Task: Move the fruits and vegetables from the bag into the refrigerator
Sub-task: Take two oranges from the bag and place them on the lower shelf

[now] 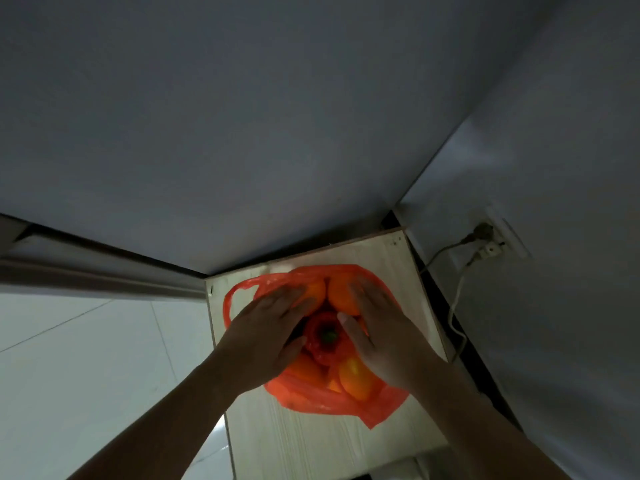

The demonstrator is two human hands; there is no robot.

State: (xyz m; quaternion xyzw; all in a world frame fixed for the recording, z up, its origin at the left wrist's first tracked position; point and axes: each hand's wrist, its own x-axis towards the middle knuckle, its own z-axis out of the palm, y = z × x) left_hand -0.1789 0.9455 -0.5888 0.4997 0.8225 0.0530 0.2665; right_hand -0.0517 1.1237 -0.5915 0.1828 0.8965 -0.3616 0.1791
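An orange plastic bag lies open on a pale wooden stand. Inside it a red bell pepper with a green stem sits in the middle, with oranges behind it and a yellow-orange fruit in front. My left hand rests flat on the bag's left side, fingers spread beside the pepper. On the right side my right hand lies over an orange, thumb near the pepper. Neither hand grips anything. No refrigerator interior is in view.
A grey wall fills the top and right. A wall socket with plugs and a white cable hangs to the right of the stand. Pale floor tiles spread to the left, below a door sill.
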